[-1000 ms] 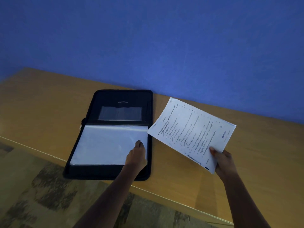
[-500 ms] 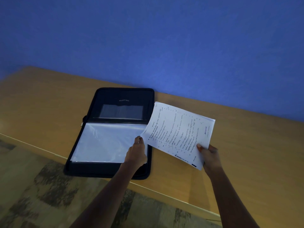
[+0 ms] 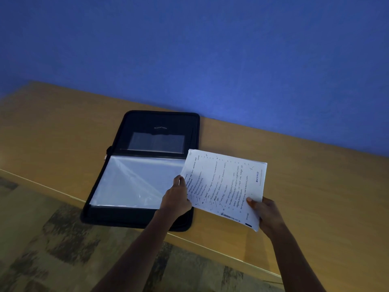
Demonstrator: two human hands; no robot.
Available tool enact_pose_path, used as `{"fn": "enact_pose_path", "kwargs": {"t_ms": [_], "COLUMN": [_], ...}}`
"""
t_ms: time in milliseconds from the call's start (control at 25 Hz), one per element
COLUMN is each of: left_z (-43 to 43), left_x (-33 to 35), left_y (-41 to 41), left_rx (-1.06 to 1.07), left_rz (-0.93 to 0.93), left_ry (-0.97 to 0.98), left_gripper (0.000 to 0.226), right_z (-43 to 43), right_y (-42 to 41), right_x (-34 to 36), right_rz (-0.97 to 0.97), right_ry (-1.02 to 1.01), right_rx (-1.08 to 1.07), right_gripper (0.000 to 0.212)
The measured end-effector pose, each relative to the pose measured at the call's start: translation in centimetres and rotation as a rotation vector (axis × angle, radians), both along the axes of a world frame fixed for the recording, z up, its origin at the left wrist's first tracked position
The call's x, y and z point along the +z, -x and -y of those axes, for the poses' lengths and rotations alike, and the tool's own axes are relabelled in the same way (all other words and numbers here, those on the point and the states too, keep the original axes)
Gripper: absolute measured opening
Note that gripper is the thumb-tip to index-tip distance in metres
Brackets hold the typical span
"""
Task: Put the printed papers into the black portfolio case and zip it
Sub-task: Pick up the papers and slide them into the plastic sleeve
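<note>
The papers (image 3: 225, 186) were in my right hand (image 3: 267, 213), up off the surface and turned at a slant. They were a thin white stack, printed in lines, with pen ticks and a blue stamp reading ENTERED near the right edge. My grip there was closed on the near right corner, thumb flat on top and fingers curled underneath. The far left corner of the stack hung over the right side of the case (image 3: 160, 123), about where its two halves meet, and the stack's left edge ran just beside my left hand (image 3: 175, 199).

The black case lay wide open and flat, with its near edge reaching slightly past the front lip of the surface. A clear sleeve (image 3: 134, 182) covered its near half, pale and glossy. My left grip was closed on that sleeve at its right edge, thumb on top and the other fingers hidden below. The far half had a small see-through pocket (image 3: 156, 142) under a line of tiny lettering I could not read.

The wooden surface (image 3: 315, 197) stretched away on both sides and met a blue wall (image 3: 189, 49). A patchy brown carpet (image 3: 52, 239) showed below its front edge.
</note>
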State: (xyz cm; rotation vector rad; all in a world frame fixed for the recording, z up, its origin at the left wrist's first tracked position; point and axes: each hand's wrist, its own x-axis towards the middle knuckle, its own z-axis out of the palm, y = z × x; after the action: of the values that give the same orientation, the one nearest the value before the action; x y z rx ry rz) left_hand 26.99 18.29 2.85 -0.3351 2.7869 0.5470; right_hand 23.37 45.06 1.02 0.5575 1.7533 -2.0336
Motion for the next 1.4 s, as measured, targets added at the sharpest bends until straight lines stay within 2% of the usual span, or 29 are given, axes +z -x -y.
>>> {"fn": "enact_pose_path", "kwargs": {"t_ms": [120, 240, 400, 640, 960, 1400], "left_z": [0.0, 0.1, 0.2, 1.3, 2.2, 3.0], "left_x": [-0.2, -0.3, -1.0, -2.1, -2.0, -2.5], "left_y": [-0.3, -0.1, 1.5, 6.2, 10.0, 11.4], "left_rx": [0.001, 0.044, 0.050, -0.023, 0.014, 0.019], "left_rz": [0.064, 0.107, -0.003, -0.024, -0.129, -0.160], "left_ry": [0.009, 0.059, 0.210, 0.314, 0.133, 0.069], "left_gripper": [0.064, 0.044, 0.025, 0.032, 0.040, 0.033], "right_z": [-0.5, -0.6, -0.5, -0.9, -1.6, -2.6], "right_y": [-0.6, -1.0, -1.3, -1.6, -1.2, 1.4], "right_x": [-0.7, -1.0, -1.5, -3.2, -3.5, -2.1], "right_rz": [0.064, 0.093, 0.104, 0.109, 0.079, 0.017], "right_ry": [0.029, 0.030, 0.024, 0.036, 0.021, -0.027], "right_rx": [0.006, 0.012, 0.032, 0.028, 0.057, 0.176], "right_gripper": [0.026, 0.024, 0.019, 0.022, 0.018, 0.016]}}
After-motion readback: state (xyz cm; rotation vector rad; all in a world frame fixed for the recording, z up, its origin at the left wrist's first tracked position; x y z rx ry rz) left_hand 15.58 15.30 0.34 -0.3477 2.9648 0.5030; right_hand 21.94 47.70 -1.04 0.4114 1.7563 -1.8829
